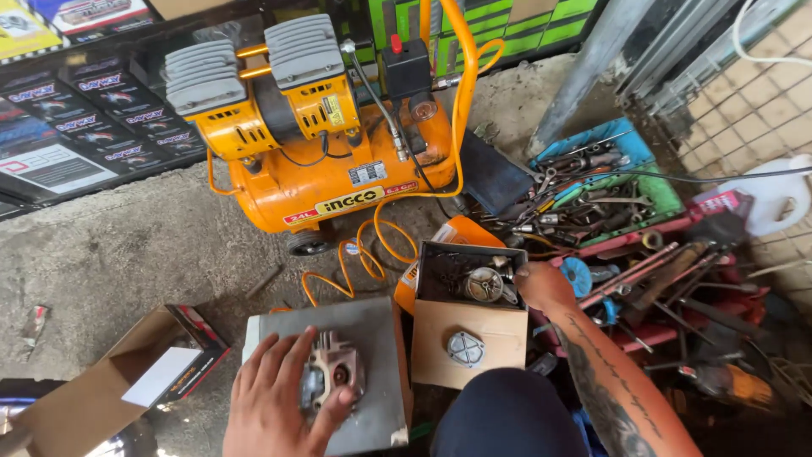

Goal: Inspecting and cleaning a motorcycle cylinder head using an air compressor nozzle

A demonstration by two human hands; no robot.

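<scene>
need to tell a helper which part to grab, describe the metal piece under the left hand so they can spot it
Start at the big orange air compressor at the top of the view and come straight down to the flat grey slab on the concrete floor. On it, under the left hand, lies a finned engine part of dull pinkish-grey cast metal. Unlike the small round cap on the cardboard box beside it, it is blocky and ribbed.
</scene>
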